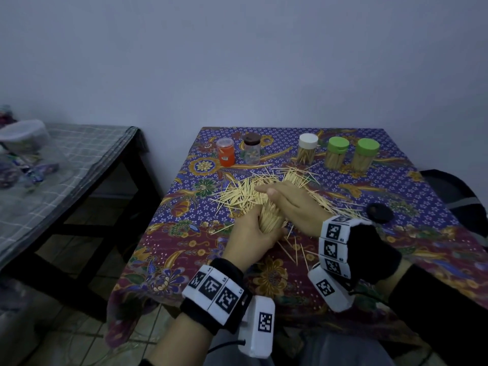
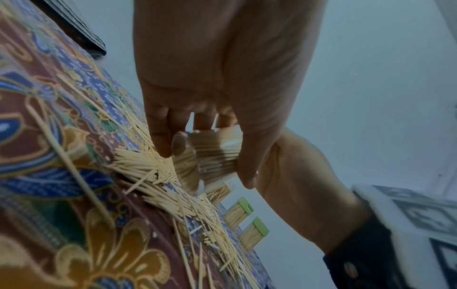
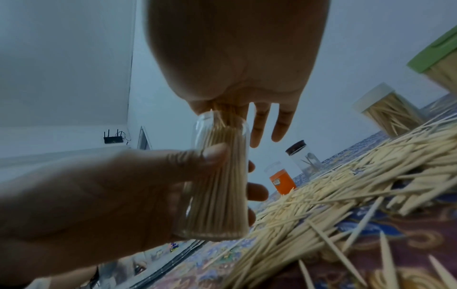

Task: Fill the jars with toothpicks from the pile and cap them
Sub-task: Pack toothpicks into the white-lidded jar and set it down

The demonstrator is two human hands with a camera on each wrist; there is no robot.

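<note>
A clear jar (image 1: 269,215) packed with toothpicks leans over the loose toothpick pile (image 1: 245,192) at the table's middle. My left hand (image 1: 260,225) grips the jar (image 2: 212,154) round its body, thumb on one side, fingers curled round the other. My right hand (image 1: 266,191) sits at the jar's mouth; in the right wrist view its thumb and forefinger (image 3: 222,111) pinch a small bunch of toothpicks that stick out of the jar (image 3: 217,205), while two other fingers (image 3: 262,125) stay straight. A black cap (image 1: 380,212) lies alone to the right.
At the back stand a white-capped jar (image 1: 307,151) and two green-capped jars (image 1: 336,154) (image 1: 365,154), all full. An orange jar (image 1: 225,151) and a brown-capped jar (image 1: 251,149) stand back left. Stray toothpicks lie on the patterned cloth (image 1: 290,273). A second table (image 1: 66,167) stands left.
</note>
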